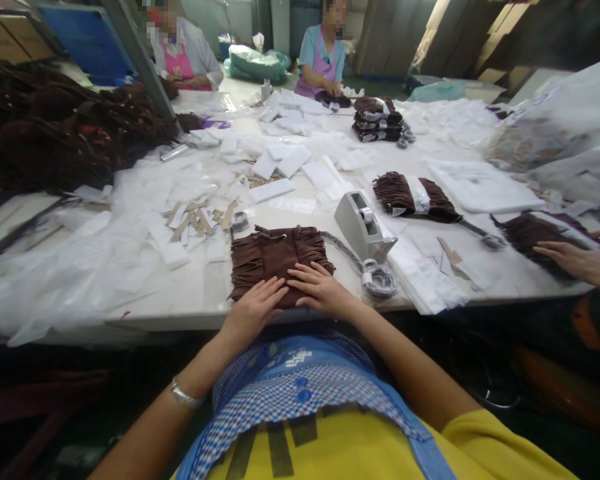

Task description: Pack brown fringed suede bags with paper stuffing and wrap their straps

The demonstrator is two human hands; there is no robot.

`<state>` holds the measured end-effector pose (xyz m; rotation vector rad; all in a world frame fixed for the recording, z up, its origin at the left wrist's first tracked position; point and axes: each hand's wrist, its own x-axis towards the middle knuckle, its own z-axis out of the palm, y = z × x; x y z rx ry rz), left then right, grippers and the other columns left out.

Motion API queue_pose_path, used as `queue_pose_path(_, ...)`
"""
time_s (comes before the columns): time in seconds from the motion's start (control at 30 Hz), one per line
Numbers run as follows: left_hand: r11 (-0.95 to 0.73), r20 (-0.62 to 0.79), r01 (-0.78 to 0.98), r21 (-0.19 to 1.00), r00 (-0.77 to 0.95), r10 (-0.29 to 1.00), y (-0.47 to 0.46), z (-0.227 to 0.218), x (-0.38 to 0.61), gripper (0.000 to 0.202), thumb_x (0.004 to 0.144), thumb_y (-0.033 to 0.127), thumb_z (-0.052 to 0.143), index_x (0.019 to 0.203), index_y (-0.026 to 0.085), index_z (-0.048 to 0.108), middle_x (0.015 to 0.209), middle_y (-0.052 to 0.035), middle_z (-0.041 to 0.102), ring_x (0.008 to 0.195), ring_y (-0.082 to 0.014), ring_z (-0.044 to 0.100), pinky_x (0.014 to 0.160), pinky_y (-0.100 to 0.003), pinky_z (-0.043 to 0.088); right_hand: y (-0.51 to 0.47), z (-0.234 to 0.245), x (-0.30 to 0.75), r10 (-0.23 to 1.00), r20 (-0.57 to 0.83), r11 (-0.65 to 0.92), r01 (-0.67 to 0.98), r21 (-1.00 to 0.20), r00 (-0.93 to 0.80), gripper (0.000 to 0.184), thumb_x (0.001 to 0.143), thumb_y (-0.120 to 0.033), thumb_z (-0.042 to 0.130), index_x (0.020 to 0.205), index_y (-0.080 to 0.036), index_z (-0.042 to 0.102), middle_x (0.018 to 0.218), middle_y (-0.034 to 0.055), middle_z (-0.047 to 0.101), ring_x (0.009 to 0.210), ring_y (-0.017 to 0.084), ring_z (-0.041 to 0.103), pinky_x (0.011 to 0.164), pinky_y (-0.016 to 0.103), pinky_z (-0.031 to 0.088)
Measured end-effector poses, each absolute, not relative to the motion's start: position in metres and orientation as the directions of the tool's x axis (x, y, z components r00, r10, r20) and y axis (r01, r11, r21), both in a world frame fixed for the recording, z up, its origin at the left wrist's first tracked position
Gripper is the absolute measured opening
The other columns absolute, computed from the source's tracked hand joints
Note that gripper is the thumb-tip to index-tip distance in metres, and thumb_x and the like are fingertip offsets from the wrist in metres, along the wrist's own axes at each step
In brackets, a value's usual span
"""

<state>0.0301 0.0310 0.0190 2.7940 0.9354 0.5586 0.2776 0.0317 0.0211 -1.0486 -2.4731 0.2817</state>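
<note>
A dark brown fringed bag (280, 253) lies flat at the table's front edge, right before me. My left hand (257, 303) rests on its lower front edge with the fingers stretched out. Beside it my right hand (323, 287) lies flat on the bag's lower right part, fingers spread. The bag's strap is wrapped in grey plastic; its coiled end (379, 279) sits to the right. Just behind that coil stands a grey tape dispenser (363, 223). Both palms partly cover the bag's lower edge.
White paper pieces (280, 167) and clear plastic bags (95, 233) litter the table. A banded fringed bag (415, 197) lies right, with a stack of others (377, 120) behind. A brown heap (55, 127) fills the left. A co-worker's hand (575, 260) touches another bag; two people work opposite.
</note>
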Motion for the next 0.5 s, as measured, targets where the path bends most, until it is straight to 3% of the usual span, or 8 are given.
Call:
queue_pose_path(0.13, -0.819, 0.293, 0.533, 0.211, 0.765, 0.573, 0.046, 0.008, 0.016, 0.044, 0.097, 0.022, 0.048, 0.141, 0.021, 0.049, 0.145, -0.0106, 0.053, 0.139, -0.0226, 0.043, 0.114, -0.049, 0.035, 0.024, 0.024, 0.302, 0.772, 0.503, 0.620, 0.637, -0.458, -0.389, 0.022, 0.095, -0.027, 0.059, 0.115, -0.026, 0.070, 0.125, 0.0050, 0.068, 0.128, 0.020, 0.054, 0.109, 0.043, 0.044)
queue_pose_path(0.27, -0.794, 0.278, 0.594, 0.130, 0.747, 0.604, 0.036, 0.015, 0.021, 0.047, 0.096, 0.015, 0.044, 0.143, 0.023, 0.048, 0.146, -0.0102, 0.051, 0.140, -0.0257, 0.042, 0.117, -0.056, 0.025, -0.003, 0.019, 0.308, 0.817, 0.570, 0.433, 0.752, -0.497, -0.093, 0.025, 0.096, -0.019, 0.054, 0.112, -0.028, 0.071, 0.117, 0.0047, 0.070, 0.114, 0.020, 0.062, 0.102, 0.040, 0.050)
queue_pose_path(0.4, -0.767, 0.278, 0.634, 0.097, 0.723, 0.632, 0.024, 0.024, 0.037, 0.047, 0.095, 0.021, 0.048, 0.143, 0.025, 0.049, 0.146, -0.0128, 0.051, 0.136, -0.0317, 0.046, 0.115, -0.063, 0.023, -0.007, 0.012, 0.300, 0.874, 0.480, 0.253, 0.777, -0.576, 0.071, 0.034, 0.093, -0.019, 0.056, 0.125, -0.023, 0.063, 0.122, 0.0105, 0.066, 0.112, 0.023, 0.063, 0.100, 0.040, 0.051)
queue_pose_path(0.5, -0.752, 0.294, 0.655, 0.077, 0.706, 0.645, 0.021, 0.027, 0.047, 0.044, 0.093, 0.020, 0.049, 0.136, 0.022, 0.056, 0.140, -0.0159, 0.057, 0.131, -0.0340, 0.052, 0.114, -0.063, 0.024, 0.006, 0.008, 0.295, 0.933, 0.343, 0.153, 0.738, -0.657, 0.111, 0.049, 0.086, -0.016, 0.059, 0.135, -0.020, 0.054, 0.119, 0.0119, 0.066, 0.097, 0.023, 0.067, 0.091, 0.039, 0.056)
